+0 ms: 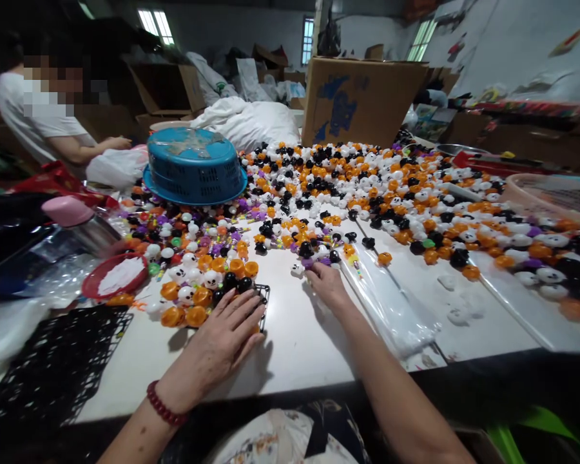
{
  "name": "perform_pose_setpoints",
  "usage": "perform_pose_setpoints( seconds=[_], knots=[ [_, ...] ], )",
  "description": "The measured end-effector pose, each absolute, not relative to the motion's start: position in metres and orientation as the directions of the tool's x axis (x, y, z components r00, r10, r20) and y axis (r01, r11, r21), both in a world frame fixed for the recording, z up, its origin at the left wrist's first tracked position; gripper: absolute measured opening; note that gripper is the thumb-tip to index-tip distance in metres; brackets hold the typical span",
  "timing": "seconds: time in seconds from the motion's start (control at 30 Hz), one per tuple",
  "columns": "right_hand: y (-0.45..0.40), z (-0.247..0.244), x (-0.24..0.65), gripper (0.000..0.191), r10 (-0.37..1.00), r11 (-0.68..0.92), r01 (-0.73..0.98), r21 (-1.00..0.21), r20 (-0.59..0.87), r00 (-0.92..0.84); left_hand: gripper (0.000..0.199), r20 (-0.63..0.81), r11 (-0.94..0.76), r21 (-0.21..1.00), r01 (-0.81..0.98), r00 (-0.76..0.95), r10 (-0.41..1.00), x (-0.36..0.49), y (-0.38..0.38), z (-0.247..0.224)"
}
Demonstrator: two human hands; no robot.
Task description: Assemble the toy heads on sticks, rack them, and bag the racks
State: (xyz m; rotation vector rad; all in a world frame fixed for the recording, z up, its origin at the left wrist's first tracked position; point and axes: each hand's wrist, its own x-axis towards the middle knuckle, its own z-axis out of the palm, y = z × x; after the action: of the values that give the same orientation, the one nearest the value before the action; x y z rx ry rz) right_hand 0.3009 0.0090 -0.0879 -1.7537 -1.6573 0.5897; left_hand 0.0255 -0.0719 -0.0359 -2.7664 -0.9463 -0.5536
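My left hand point(227, 328) lies spread over the near right side of a block of small plastic heads, touching the black ones point(230, 281). Orange pumpkin heads point(202, 297) and white skull heads point(211, 279) stand in rows beside it. A black grid tray point(265, 296) shows at the block's right edge; the rest of it is hidden. My right hand point(328, 287) has its fingers curled at a purple head point(323, 261) at the near edge of a loose group. A white skull head point(297, 269) lies just left of those fingers.
Loose heads point(328, 174) heap across the table's back and right. A blue basket point(193, 167) sits upside down behind the block. Black grid trays point(58, 361), a red dish point(111, 276) and a flask point(80, 222) are left; clear bags point(391, 303) right. A person point(48, 122) works far left.
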Motion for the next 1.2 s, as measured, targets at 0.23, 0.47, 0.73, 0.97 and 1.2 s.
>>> perform_pose_setpoints(
  seconds=[0.23,0.47,0.73,0.97,1.2],
  knots=[
    [-0.023,-0.086,0.261,0.018,0.997,0.025,0.345,-0.938,0.0,-0.071,0.038,0.4,-0.785,0.017,0.619,0.716,0.572,0.026,-0.073,-0.03],
    [-0.026,-0.115,0.225,0.024,0.984,-0.02,0.116,-0.993,-0.04,-0.172,0.049,0.368,-0.764,0.108,0.636,0.689,0.625,0.025,-0.077,-0.03],
    [-0.036,-0.116,0.21,0.013,0.966,0.098,0.28,-0.955,0.024,-0.257,0.058,0.366,-0.746,0.125,0.654,0.668,0.647,0.026,-0.075,-0.031],
    [-0.037,-0.106,0.219,0.022,0.939,0.26,0.559,-0.788,0.07,-0.337,0.059,0.361,-0.726,0.125,0.676,0.651,0.668,0.03,-0.069,-0.03],
    [-0.034,-0.111,0.216,0.022,0.91,0.336,0.629,-0.701,0.07,-0.408,0.055,0.338,-0.736,0.097,0.67,0.673,0.657,0.034,-0.066,-0.029]
  ],
)
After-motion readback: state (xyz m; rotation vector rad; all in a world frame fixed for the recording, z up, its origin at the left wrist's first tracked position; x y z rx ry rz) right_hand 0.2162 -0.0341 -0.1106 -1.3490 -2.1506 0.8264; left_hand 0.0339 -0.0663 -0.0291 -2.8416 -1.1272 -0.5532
